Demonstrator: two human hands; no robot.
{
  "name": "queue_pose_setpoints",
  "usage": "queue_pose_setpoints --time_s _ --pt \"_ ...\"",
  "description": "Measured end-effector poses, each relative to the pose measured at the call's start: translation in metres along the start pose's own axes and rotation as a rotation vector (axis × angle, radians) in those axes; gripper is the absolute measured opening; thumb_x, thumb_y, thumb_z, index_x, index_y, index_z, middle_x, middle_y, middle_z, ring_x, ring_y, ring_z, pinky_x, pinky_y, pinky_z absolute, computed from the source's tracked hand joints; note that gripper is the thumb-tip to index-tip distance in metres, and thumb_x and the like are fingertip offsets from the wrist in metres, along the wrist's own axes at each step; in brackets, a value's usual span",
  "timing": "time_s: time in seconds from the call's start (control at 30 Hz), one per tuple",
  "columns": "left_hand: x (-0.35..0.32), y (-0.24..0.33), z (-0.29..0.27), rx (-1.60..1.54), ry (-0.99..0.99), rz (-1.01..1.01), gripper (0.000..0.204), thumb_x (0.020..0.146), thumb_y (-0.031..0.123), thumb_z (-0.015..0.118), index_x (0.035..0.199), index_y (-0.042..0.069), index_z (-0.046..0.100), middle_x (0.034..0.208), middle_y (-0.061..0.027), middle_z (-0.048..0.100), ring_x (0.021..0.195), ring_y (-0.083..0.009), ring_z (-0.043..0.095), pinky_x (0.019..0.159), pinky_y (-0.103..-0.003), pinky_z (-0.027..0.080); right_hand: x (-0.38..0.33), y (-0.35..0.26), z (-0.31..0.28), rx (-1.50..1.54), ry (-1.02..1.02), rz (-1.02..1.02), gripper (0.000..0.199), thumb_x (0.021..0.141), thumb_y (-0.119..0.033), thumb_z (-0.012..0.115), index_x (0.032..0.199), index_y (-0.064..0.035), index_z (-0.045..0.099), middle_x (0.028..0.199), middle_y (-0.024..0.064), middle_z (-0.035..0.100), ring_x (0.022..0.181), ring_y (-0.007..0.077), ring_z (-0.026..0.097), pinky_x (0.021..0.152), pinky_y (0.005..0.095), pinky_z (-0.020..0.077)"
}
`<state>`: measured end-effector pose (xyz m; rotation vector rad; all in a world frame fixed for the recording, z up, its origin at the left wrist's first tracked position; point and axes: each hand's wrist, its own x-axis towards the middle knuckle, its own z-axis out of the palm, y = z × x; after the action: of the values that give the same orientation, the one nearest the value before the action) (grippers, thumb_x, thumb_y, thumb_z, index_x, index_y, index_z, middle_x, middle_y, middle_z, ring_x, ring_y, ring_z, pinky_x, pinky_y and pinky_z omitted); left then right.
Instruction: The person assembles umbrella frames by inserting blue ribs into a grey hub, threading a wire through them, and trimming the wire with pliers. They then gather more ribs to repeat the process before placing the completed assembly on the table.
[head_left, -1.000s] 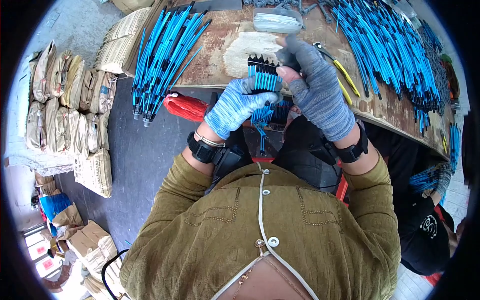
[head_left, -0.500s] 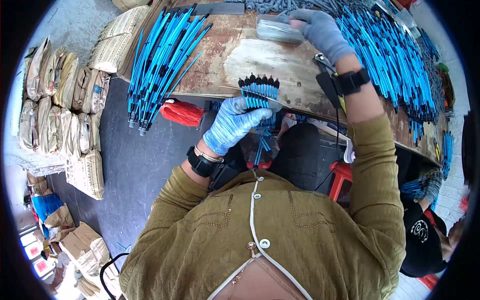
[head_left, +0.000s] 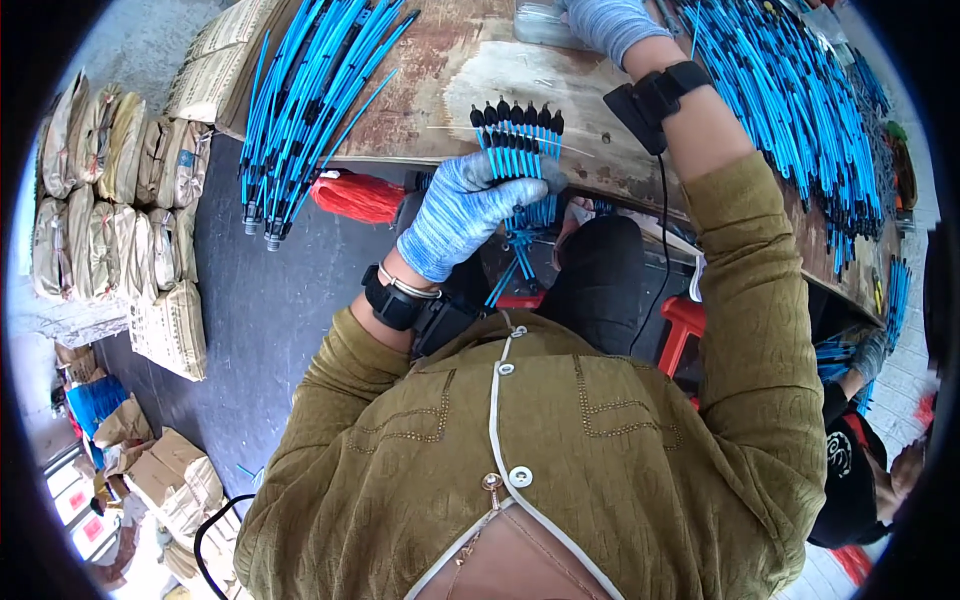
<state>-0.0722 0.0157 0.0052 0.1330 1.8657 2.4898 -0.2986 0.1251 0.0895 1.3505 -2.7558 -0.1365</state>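
Observation:
My left hand [head_left: 450, 215], in a blue-and-white knit glove, is closed around a bundle of bright blue rods [head_left: 515, 160] with black rounded tips, standing upright. Thin light-coloured wires [head_left: 572, 149] lie across the bundle just below the tips and stick out at both sides. My right hand [head_left: 612, 28], in the same sort of glove, reaches to the far edge, beside a clear plastic tray [head_left: 540, 30]. The picture's upper rim cuts off its fingertips, so their grip does not show.
A worn wooden table [head_left: 430, 110] carries blue rods [head_left: 320, 90] at left and a larger pile [head_left: 790, 110] at right. Red strands [head_left: 360, 200] hang below its edge. Brown paper bundles [head_left: 110, 200] stand at left, a red stool [head_left: 683, 325] below. Another person [head_left: 850, 470] sits at right.
My right hand has moved further up and left, to the tray, and is now partly out of the picture. My left hand still holds the rods, with little movement.

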Motion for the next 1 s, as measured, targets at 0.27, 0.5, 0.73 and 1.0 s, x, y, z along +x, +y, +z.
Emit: queue_pose_setpoints --time_s 0.27,0.5,0.73,1.0 --pt "-0.002 -0.003 0.006 -0.032 0.005 -0.011 0.019 0.082 0.004 0.059 0.1 0.002 0.063 0.093 -0.0066 0.065 0.088 -0.0132 0.06 0.081 -0.027 0.047 -0.135 -0.053 -0.018 1.755 0.592 -0.622 0.027 0.086 -0.021 0.055 0.109 -0.007 0.055 0.096 0.0124 0.061 0.084 0.025 0.059 0.081 0.0381 0.0452" --pt "-0.003 -0.001 0.014 -0.136 -0.05 0.049 0.019 0.082 0.004 0.059 0.101 0.002 0.063 0.094 -0.0061 0.065 0.089 -0.0137 0.06 0.082 -0.027 0.047 -0.184 -0.146 0.031 1.852 0.012 -0.589 0.021 0.084 -0.013 0.057 0.101 -0.0004 0.053 0.1 0.0149 0.058 0.094 0.0282 0.056 0.079 0.0397 0.0461" --pt "-0.018 -0.009 0.009 -0.13 0.079 -0.203 0.02 0.082 0.003 0.059 0.101 0.001 0.063 0.1 -0.0055 0.063 0.091 -0.0132 0.058 0.082 -0.025 0.046 -0.213 -0.123 -0.011 2.334 0.399 -0.188 0.012 0.086 -0.012 0.054 0.09 -0.0008 0.057 0.092 0.0104 0.057 0.087 0.0178 0.057 0.069 0.0256 0.0484" --pt "-0.02 0.003 0.027 0.065 -0.041 0.138 0.019 0.082 0.004 0.06 0.1 0.002 0.064 0.108 -0.0042 0.059 0.096 -0.0115 0.055 0.082 -0.026 0.045 -0.199 -0.093 0.0 0.755 0.706 0.019 0.015 0.081 -0.004 0.057 0.095 -0.0005 0.06 0.092 0.0113 0.057 0.082 0.0212 0.057 0.07 0.0293 0.0472"
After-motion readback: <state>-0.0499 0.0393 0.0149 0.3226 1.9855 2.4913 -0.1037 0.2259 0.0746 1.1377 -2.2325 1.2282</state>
